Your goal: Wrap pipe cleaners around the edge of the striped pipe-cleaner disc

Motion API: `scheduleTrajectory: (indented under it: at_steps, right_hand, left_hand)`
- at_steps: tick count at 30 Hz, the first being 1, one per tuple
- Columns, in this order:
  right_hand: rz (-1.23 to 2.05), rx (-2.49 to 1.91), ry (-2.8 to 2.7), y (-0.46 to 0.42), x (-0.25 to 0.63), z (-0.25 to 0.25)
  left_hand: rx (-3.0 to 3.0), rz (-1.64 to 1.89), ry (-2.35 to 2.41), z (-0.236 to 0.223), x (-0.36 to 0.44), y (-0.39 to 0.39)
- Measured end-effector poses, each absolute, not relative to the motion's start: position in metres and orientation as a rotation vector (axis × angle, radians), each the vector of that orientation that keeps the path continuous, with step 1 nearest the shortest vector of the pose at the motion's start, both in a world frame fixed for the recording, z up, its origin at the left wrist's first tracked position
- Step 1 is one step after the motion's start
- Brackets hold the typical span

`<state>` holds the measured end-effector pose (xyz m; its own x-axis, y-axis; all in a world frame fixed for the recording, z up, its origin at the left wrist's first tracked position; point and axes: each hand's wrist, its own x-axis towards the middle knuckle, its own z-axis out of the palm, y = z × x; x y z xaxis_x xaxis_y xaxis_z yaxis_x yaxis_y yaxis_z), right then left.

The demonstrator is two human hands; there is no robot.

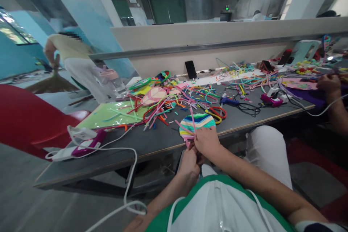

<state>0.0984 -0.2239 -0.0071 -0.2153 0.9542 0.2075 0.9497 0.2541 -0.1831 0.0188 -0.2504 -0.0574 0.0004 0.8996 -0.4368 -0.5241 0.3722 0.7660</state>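
At the table's front edge lies a round piece striped in blue, green, yellow and cream, with pink pipe cleaners over its left part. My right hand rests at its lower edge, fingers closed around the pink strands. Just below, my left hand is held close against the right one. Its fingertips pinch at the bottom of the pink strands, partly hidden. A red and yellow loop lies right behind the striped piece.
Pipe cleaners and scraps cover the grey table. A blue glue gun, a propped phone and a purple power strip with a trailing white cable are around. Another person's hand works at right; a person sweeps at left.
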Motion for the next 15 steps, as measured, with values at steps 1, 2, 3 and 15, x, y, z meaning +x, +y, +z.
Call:
scheduleTrajectory:
  at_steps: [1,2,3,15]
  right_hand:
    - [0.025,-1.765,-2.247,-0.223,0.1,-0.009]
    - [0.023,-1.762,-2.243,-0.222,0.101,-0.01]
    - [0.02,-1.758,-2.24,-0.221,0.103,-0.011]
    - [0.138,-1.714,-2.189,-0.213,0.115,-0.014]
  left_hand:
    - [0.448,1.168,1.052,-0.056,0.019,-0.25]
    - [0.457,1.157,1.039,-0.054,0.02,-0.251]
    - [0.475,1.145,1.025,-0.052,0.02,-0.251]
    - [1.397,0.587,1.19,0.013,-0.08,-0.252]
